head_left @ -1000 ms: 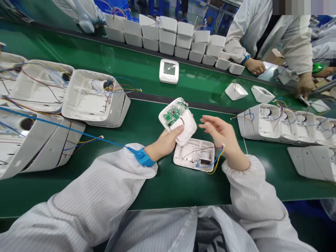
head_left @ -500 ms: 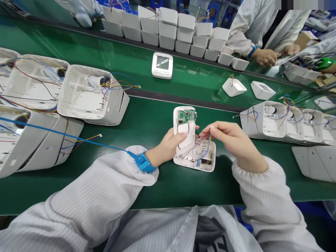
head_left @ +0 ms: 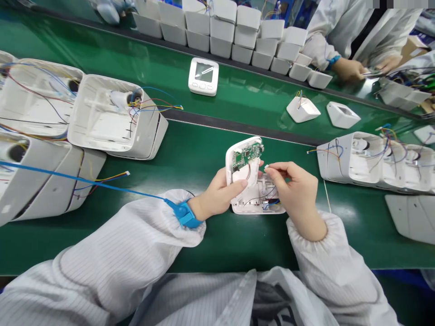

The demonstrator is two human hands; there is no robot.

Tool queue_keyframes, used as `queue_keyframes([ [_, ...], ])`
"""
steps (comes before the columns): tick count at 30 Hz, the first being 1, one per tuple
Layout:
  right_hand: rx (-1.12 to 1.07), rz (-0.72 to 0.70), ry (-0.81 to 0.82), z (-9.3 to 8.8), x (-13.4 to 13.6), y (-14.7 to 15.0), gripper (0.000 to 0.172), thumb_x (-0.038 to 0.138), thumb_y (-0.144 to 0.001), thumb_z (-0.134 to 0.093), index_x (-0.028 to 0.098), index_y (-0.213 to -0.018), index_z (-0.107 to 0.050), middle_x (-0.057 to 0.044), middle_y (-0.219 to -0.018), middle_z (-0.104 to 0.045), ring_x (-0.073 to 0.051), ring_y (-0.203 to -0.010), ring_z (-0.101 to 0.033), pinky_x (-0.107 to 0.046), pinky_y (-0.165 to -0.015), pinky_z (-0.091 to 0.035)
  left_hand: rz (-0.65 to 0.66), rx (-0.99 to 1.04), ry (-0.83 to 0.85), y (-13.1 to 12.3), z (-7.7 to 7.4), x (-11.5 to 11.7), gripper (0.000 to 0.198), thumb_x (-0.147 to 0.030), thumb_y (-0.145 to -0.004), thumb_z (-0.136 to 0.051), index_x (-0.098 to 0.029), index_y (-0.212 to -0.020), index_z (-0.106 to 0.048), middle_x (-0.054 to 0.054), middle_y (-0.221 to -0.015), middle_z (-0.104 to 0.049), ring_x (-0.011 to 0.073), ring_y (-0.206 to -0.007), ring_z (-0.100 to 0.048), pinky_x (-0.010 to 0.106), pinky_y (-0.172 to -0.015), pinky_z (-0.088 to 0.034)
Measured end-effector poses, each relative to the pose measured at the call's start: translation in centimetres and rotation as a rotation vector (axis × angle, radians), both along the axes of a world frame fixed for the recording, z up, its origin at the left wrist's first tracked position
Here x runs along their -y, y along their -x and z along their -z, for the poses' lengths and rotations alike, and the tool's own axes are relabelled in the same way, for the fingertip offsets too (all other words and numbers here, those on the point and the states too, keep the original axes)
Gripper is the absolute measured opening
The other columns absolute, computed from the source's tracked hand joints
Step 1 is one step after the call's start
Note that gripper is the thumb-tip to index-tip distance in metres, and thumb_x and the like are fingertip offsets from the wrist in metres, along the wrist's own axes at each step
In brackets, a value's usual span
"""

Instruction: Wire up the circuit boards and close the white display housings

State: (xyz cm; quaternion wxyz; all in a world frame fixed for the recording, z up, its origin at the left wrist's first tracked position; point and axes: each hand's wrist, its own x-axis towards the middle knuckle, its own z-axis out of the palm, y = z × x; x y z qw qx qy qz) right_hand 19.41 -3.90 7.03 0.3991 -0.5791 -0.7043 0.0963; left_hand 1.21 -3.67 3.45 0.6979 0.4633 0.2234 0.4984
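Note:
My left hand is closed on a white plastic housing half, held tilted up with its inner side showing. A green circuit board sits at the top of that half. Below it lies the other housing half on the bench, with a motor-like part and thin wires inside. My right hand pinches a small white wire connector between thumb and forefinger, just right of the raised half and apart from the board. Most of the connector's wires are hidden behind my right hand.
White housings with loose wires stand at left, and more at right. A finished-looking monitor lies beyond the dark rail. Stacked white shells line the far side, near a co-worker's hands. A blue wrist-strap cord crosses from the left.
My right hand has shifted its grip from the loose wires to the connector at their end. My left hand has turned the housing half with the circuit board toward the right.

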Motion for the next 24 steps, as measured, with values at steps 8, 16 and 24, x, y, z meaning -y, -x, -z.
queue_keyframes([
  [8, 0.221, -0.095, -0.019, 0.1, -0.2, -0.7, 0.012, 0.021, -0.090, -0.064, 0.019, -0.079, -0.068, 0.000, -0.069, -0.070, -0.014, -0.060, -0.061, -0.027, -0.059, -0.046, 0.054, -0.051, -0.006, 0.2, 0.3, 0.0, 0.035, -0.037, -0.086, -0.066, -0.014, -0.111, -0.072, 0.011, -0.118, -0.072, 0.0299, -0.111, -0.065, 0.044, -0.103, -0.048],
  [16, 0.198, -0.271, 0.001, -0.7, 1.1, 0.1, 0.018, 0.028, -0.096, -0.058, 0.020, -0.080, -0.059, 0.003, -0.068, -0.061, -0.011, -0.061, -0.056, -0.024, -0.058, -0.040, 0.033, -0.298, -0.213, 0.2, 0.5, 0.2, 0.032, -0.040, -0.090, -0.059, -0.014, -0.106, -0.067, 0.008, -0.095, -0.070, 0.0233, -0.091, -0.064, 0.038, -0.089, -0.053],
  [24, 0.117, -0.229, 0.068, -0.8, 1.0, 0.1, 0.018, 0.028, -0.095, -0.059, 0.021, -0.078, -0.059, 0.003, -0.067, -0.062, -0.011, -0.058, -0.055, -0.024, -0.058, -0.041, 0.035, -0.401, -0.271, 0.3, 0.7, 0.4, 0.028, -0.042, -0.092, -0.054, -0.015, -0.093, -0.061, 0.002, -0.074, -0.059, 0.0160, -0.070, -0.055, 0.030, -0.069, -0.052],
])
